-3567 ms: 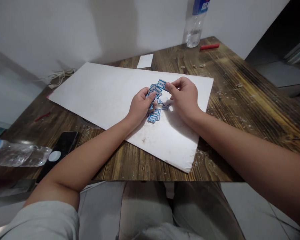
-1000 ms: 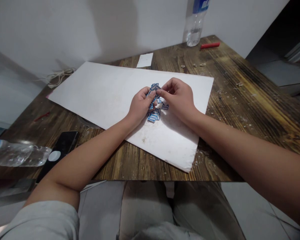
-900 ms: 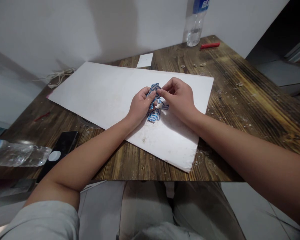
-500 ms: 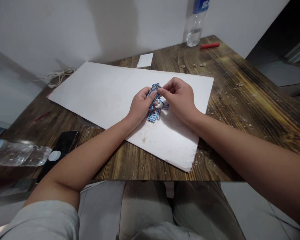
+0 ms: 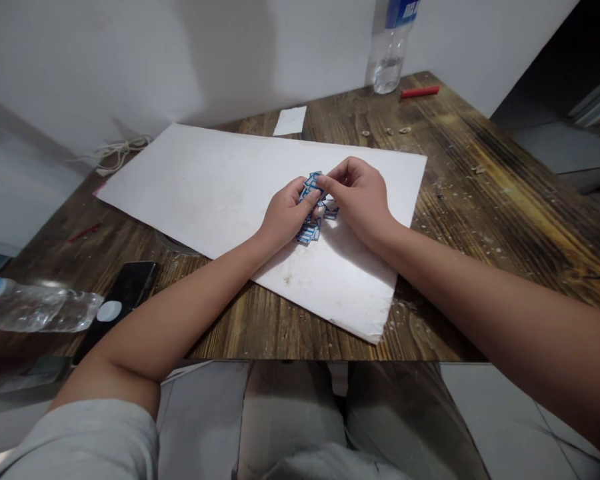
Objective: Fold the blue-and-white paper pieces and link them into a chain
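Several small blue-and-white paper pieces (image 5: 312, 181), overlapping in a fanned bunch, are pinched between the thumb and fingers of my left hand (image 5: 285, 210). My right hand (image 5: 361, 197) is closed too, its thumb and forefinger gripping the upper right edge of the same bunch. Just below the hands, more blue-edged pieces (image 5: 308, 233) lie on a large white board (image 5: 215, 187). Another blue-marked piece (image 5: 331, 212) sits beside my right palm. My fingers cover part of the bunch, and the print is too small to read.
At the back stand a water bottle (image 5: 389, 70) and, beside it, a red stick-like object (image 5: 420, 92). A white paper scrap (image 5: 290, 121) lies behind the board. On the left are a lying clear bottle (image 5: 40, 307), a black phone (image 5: 130, 287) and a white cable (image 5: 120, 152).
The bunch of paper pieces has tilted and shifted slightly down and right, along with my left hand. My right hand keeps almost the same place.
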Demonstrator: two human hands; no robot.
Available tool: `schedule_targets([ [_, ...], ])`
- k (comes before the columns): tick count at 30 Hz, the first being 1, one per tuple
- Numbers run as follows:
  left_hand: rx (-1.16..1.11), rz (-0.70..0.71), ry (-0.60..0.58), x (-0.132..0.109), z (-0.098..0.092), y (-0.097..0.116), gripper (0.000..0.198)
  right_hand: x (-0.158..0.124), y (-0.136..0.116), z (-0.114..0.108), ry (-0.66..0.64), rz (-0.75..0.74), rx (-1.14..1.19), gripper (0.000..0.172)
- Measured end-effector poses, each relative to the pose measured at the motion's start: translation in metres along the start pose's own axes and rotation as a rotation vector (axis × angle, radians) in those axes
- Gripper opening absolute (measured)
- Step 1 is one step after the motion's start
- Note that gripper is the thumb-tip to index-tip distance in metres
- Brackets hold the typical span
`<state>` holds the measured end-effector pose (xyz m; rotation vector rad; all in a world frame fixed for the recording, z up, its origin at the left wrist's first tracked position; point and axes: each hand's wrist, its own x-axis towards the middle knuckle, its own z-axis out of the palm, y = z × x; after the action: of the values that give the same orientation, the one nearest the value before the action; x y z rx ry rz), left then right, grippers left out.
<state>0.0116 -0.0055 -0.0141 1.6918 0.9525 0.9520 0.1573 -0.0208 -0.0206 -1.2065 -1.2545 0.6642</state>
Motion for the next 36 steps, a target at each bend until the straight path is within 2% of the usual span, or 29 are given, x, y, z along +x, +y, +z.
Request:
schedule_targets([
  [16,-0.001,-0.013,-0.008,-0.0002,-0.0015,0.0028,0.021,-0.0006,-0.0017,-0.0003,-0.001,0.011,-0.007,0.019],
  [25,-0.051,-0.022,-0.019,0.0000,-0.0014,0.0044,0.015,-0.0009,-0.0023,-0.0005,0.007,0.002,0.005,0.018],
  [36,-0.041,-0.030,-0.021,0.0002,-0.0017,0.0038,0.020,-0.0003,-0.0026,-0.0001,0.004,0.011,0.002,0.017],
])
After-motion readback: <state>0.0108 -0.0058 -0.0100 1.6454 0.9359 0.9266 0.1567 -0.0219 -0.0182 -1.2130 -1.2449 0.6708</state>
